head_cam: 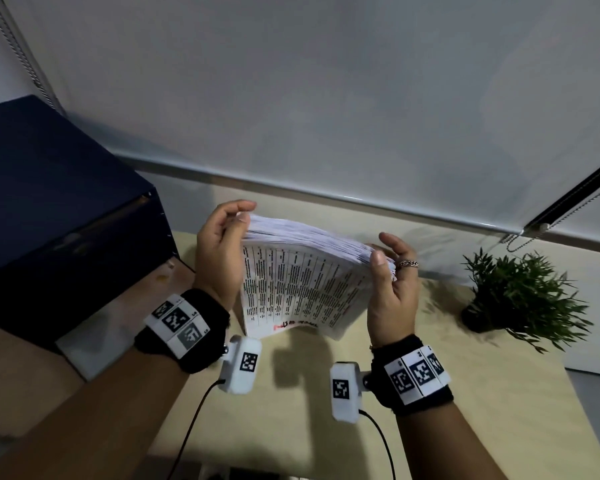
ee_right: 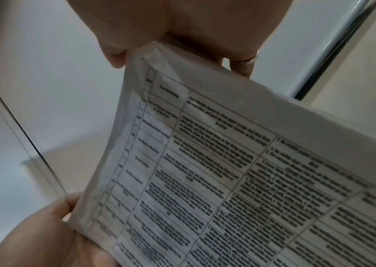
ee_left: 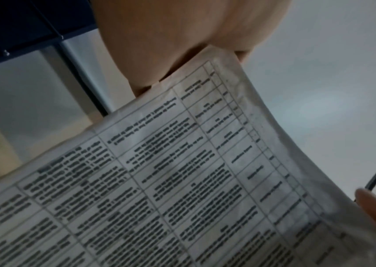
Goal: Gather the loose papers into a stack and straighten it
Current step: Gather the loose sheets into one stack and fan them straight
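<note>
Standing on edge, the thick printed paper stack (head_cam: 302,285) bows, gripped between left hand (head_cam: 219,251) and right hand (head_cam: 392,289)

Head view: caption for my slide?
Left hand and right hand hold paper stack upright on table.

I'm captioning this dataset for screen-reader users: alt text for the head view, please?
Both hands, left hand and right hand, hold a paper stack upright on a beige table, between a dark box and potted plant.
</note>
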A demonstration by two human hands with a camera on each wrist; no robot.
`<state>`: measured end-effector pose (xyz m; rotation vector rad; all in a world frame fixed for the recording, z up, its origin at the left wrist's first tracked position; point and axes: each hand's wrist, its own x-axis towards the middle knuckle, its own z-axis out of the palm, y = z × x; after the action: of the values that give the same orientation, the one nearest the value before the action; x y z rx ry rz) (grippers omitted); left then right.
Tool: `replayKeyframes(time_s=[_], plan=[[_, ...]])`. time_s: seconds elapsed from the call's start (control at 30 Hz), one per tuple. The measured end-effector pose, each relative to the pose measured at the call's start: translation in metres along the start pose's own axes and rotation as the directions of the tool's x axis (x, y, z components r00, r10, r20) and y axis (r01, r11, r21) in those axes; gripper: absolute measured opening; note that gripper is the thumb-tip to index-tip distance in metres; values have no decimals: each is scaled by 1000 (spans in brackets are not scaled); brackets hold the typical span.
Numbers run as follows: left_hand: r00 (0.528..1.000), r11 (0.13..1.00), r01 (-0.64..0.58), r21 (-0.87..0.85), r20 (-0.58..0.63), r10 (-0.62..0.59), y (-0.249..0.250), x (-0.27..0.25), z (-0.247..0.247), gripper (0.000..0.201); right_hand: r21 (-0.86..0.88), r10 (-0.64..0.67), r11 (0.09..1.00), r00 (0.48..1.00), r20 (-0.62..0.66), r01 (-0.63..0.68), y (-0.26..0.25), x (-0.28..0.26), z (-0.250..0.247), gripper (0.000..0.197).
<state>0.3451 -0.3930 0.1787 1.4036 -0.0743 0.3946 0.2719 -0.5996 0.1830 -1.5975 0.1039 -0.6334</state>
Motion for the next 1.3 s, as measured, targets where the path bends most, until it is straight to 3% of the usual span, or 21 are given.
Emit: replayKeyframes(time_s=[0.07, 0.23, 0.4, 0.47, 0.67, 0.73, 0.93, 1.1, 1.17, 1.3], plan=[[999, 999, 19, -32, 35, -18, -2, 4, -4, 27, 13, 8, 1000, 1000, 12, -8, -1, 0, 1, 53], [951, 979, -73, 191, 311, 10, -20, 3, -25, 71, 48, 63, 997, 997, 47, -65, 2, 2, -3, 68], [950, 989, 4, 150, 308, -51, -30, 4, -18, 48, 52, 229, 970, 961, 155, -239, 19, 0, 0, 104], [943, 988, 51, 147, 320, -97, -31, 7, -20, 49, 61, 248, 965, 961, 119, -257, 21, 3, -2, 110], [906, 974, 156, 167, 368, -208, -38, 17, -23, 64, 69, 218, 972, 973, 78, -223, 17, 15, -2, 119], [903, 966, 189, 175, 355, -241, -40, 19, -24, 66, 67, 243, 965, 962, 124, -253, 17, 16, 1, 122], [909, 962, 224, 154, 324, -263, -42, 23, -23, 59, 78, 230, 967, 961, 154, -244, 21, 26, 2, 123], [916, 967, 210, 145, 318, -246, -40, 21, -25, 49, 52, 300, 948, 936, 185, -314, 31, 31, 2, 128], [928, 973, 175, 153, 305, -215, -34, 20, -20, 31, 71, 313, 943, 941, 129, -324, 30, 36, 1, 118], [950, 989, 123, 83, 278, -142, -13, 13, -2, 29, -61, 290, 956, 956, 56, -286, 14, 37, 3, 31]])
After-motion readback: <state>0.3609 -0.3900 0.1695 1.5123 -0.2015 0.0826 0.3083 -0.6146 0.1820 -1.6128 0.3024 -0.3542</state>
